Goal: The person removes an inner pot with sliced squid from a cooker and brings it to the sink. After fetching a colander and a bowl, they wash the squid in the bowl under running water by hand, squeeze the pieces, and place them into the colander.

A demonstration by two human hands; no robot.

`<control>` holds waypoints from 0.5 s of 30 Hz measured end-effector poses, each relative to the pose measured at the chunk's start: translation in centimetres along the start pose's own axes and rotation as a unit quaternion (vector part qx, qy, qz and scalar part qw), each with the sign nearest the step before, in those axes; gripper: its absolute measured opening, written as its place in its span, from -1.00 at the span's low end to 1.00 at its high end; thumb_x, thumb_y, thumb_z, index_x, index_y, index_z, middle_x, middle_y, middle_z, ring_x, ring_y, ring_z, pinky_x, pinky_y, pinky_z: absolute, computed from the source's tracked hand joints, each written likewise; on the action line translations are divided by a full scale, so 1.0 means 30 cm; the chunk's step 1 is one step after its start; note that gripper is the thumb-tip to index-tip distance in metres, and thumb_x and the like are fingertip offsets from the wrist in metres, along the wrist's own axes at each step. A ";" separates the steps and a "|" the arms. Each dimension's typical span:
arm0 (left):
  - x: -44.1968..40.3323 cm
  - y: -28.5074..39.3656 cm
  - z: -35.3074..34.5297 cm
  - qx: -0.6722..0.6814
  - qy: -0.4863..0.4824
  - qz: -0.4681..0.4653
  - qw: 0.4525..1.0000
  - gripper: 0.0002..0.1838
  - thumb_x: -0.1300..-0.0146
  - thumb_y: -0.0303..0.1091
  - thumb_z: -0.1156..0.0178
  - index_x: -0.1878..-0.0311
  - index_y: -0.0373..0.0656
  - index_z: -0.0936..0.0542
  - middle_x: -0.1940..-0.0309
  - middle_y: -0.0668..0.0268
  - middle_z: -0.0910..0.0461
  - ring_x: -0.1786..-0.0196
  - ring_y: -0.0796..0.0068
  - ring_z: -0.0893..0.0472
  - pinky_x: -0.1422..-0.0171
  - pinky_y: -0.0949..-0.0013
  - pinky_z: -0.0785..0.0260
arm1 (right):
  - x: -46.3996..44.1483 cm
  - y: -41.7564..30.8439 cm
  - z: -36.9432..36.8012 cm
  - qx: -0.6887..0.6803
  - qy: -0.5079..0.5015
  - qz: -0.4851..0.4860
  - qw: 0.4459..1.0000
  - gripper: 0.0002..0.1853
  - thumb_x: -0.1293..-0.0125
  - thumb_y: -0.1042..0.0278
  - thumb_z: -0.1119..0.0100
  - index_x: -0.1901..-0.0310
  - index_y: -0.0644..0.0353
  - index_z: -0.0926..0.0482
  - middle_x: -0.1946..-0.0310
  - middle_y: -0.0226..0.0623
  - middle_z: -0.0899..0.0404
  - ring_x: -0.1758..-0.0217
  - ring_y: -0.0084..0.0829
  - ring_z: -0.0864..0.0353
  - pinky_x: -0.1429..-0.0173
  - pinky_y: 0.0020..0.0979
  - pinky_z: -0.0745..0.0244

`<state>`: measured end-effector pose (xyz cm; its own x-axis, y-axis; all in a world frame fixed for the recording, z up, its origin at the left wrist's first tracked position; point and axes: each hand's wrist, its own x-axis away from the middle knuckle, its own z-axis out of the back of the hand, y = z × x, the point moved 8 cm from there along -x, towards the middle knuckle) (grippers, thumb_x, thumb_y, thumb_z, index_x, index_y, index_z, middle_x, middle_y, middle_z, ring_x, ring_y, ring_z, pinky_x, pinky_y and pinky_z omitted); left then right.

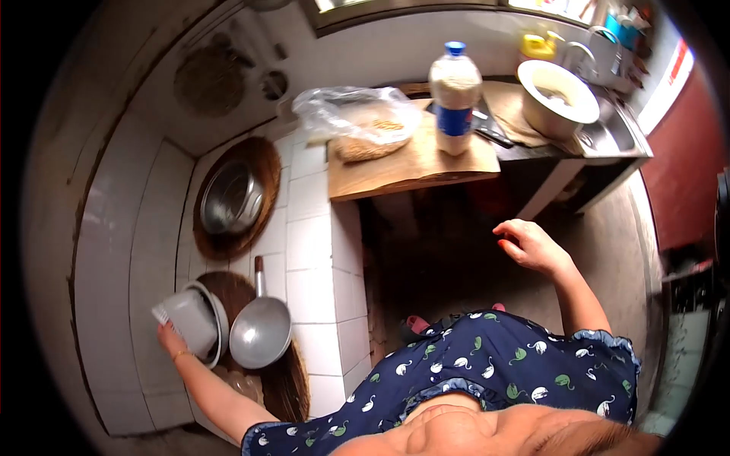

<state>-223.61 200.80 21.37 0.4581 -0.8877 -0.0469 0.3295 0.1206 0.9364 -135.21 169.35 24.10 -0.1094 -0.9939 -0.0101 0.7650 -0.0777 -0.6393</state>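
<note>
At the lower left, my left hand [173, 340] grips the edge of a whitish plastic basket [192, 321], which is tilted inside or against a pale round basin [219, 308]. The fingers are partly hidden behind the basket. Just right of it, a metal wok [261, 333] with a wooden-ended handle rests on a round brown wooden lid [296, 372]. My right hand [534, 245] hangs in the air over the floor, fingers loosely curled, thumb apart, with nothing visible in it.
On the counter, a wooden board [426, 173] carries a plastic bag [357, 114] of grain and a bottle [455, 95] with a blue cap. A cream pot [559, 102] stands beside the sink [612, 129]. Metal bowls [230, 197] lie in a brown round tray [266, 178] at the left.
</note>
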 end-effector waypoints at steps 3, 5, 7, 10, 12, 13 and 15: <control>0.078 0.149 0.090 -0.179 0.166 -0.089 0.966 -0.67 -0.13 -0.29 -0.05 0.15 -0.34 -0.55 0.24 0.10 -0.61 0.21 0.21 -0.57 0.10 0.17 -0.39 | 0.058 0.150 0.071 0.009 0.005 -0.020 1.000 -0.77 -0.14 0.40 -0.12 0.16 0.25 -0.50 0.32 -0.08 -0.56 0.21 -0.11 -0.56 0.09 -0.23 -0.47; 0.247 0.382 0.020 -0.297 0.267 -0.019 0.917 -0.65 -0.17 -0.24 -0.06 0.08 -0.28 -0.57 0.17 0.04 -0.61 0.17 0.13 -0.59 0.06 0.18 -0.40 | 0.117 0.249 0.147 0.012 0.020 -0.037 0.999 -0.77 -0.15 0.37 -0.12 0.16 0.26 -0.50 0.29 -0.08 -0.57 0.18 -0.10 -0.56 0.06 -0.22 -0.47; 0.265 0.499 -0.022 -0.288 0.345 -0.095 0.889 -0.64 -0.22 -0.21 -0.06 0.01 -0.21 -0.57 0.11 0.06 -0.61 0.12 0.10 -0.58 0.02 0.20 -0.39 | 0.175 0.352 0.224 0.015 0.040 -0.042 0.998 -0.77 -0.15 0.37 -0.12 0.17 0.25 -0.51 0.28 -0.08 -0.57 0.17 -0.09 -0.56 0.05 -0.23 -0.47; 0.462 0.833 -0.294 -0.288 0.331 -0.263 0.859 -0.66 -0.27 -0.23 -0.05 0.00 -0.22 -0.57 0.12 0.08 -0.61 0.11 0.09 -0.58 -0.01 0.24 -0.38 | 0.279 0.518 0.316 -0.001 0.052 -0.074 0.996 -0.77 -0.16 0.35 -0.11 0.17 0.25 -0.51 0.27 -0.08 -0.57 0.15 -0.09 -0.55 0.04 -0.22 -0.47; 0.741 1.073 -0.588 -0.243 0.269 -0.336 0.869 -0.65 -0.28 -0.20 -0.07 0.06 -0.31 -0.56 0.16 0.06 -0.62 0.19 0.13 -0.58 0.03 0.25 -0.38 | 0.356 0.633 0.378 -0.005 0.061 -0.086 0.994 -0.76 -0.16 0.34 -0.10 0.16 0.24 -0.51 0.27 -0.08 -0.57 0.15 -0.09 -0.54 0.03 -0.22 -0.46; 0.896 1.173 -0.755 -0.171 0.209 -0.377 0.886 -0.67 -0.29 -0.24 -0.08 0.06 -0.31 -0.56 0.18 0.11 -0.62 0.18 0.22 -0.58 0.02 0.29 -0.38 | 0.400 0.696 0.420 -0.010 0.070 -0.094 0.993 -0.76 -0.16 0.34 -0.10 0.15 0.24 -0.51 0.27 -0.09 -0.57 0.16 -0.10 -0.54 0.04 -0.23 -0.46; 1.159 1.295 -1.039 -0.077 0.025 -0.468 0.880 -0.78 -0.31 -0.43 -0.06 0.06 -0.31 -0.56 0.21 0.28 -0.60 0.10 0.48 -0.53 -0.03 0.36 -0.38 | 0.497 0.797 0.493 -0.016 0.086 -0.110 0.990 -0.75 -0.16 0.33 -0.09 0.15 0.24 -0.51 0.28 -0.09 -0.56 0.17 -0.11 -0.54 0.04 -0.25 -0.46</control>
<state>-169.14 188.49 45.28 -0.0396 -0.6097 -0.7916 0.6887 -0.5907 0.4205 -109.17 151.51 20.02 -0.3804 -0.9248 0.0036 0.6900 -0.2864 -0.6647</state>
